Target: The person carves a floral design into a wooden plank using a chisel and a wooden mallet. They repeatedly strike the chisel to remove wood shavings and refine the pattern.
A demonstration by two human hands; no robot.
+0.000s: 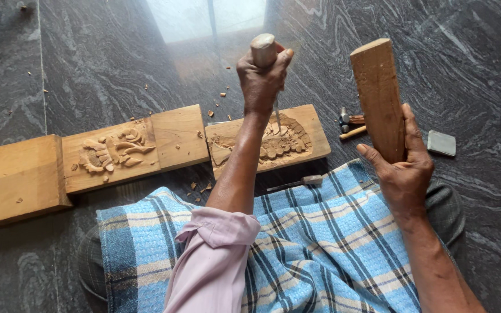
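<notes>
- A long carved plank (pixel 120 152) lies on the grey stone floor (pixel 88 64), left of centre.
- A plain wood block (pixel 13 179) touches its left end.
- A small hammer (pixel 348 119) and a grey flat stone (pixel 440 143) lie to the right.
- A spare chisel (pixel 297 183) rests against a blue checked cloth (pixel 320 243).
- Wood chips (pixel 222 93) lie scattered.

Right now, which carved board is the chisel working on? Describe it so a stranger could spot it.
On the dark marble floor, just beyond the blue checked cloth, lie two carved wooden boards. It is the shorter board, under the left hand, separate from the longer carved board that adjoins a thick plain block.
</notes>
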